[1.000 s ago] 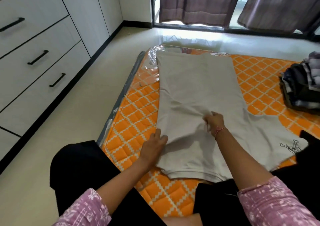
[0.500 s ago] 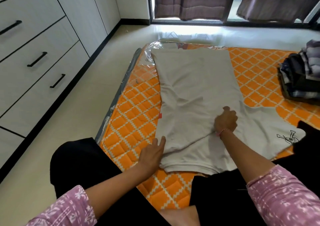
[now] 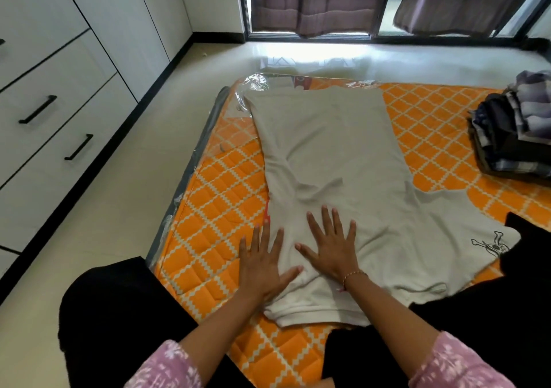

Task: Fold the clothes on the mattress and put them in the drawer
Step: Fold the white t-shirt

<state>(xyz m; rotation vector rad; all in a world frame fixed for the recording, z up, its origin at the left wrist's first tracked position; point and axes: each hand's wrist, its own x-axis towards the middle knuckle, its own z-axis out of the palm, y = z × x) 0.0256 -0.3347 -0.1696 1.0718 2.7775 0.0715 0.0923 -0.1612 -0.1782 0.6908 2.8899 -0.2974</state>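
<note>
A beige T-shirt (image 3: 334,149) lies spread on the orange patterned mattress (image 3: 220,197), its left side folded inward and one sleeve with a black skull print (image 3: 489,244) sticking out to the right. My left hand (image 3: 262,265) rests flat on the shirt's near left edge, fingers spread. Just right of it, my right hand (image 3: 331,244) presses flat on the cloth with its fingers apart. Neither hand grips anything. The drawers (image 3: 50,125) stand shut in the white unit at the left.
A pile of dark and striped clothes (image 3: 515,131) sits on the mattress at the far right. Bare floor runs between the mattress and the drawer unit. My black-clad knees (image 3: 113,313) frame the near edge. Curtains hang over the window beyond.
My right hand has let go of the pinched cloth and come down flat, nearer to me. My left hand has slid onto the shirt's edge and spread flat.
</note>
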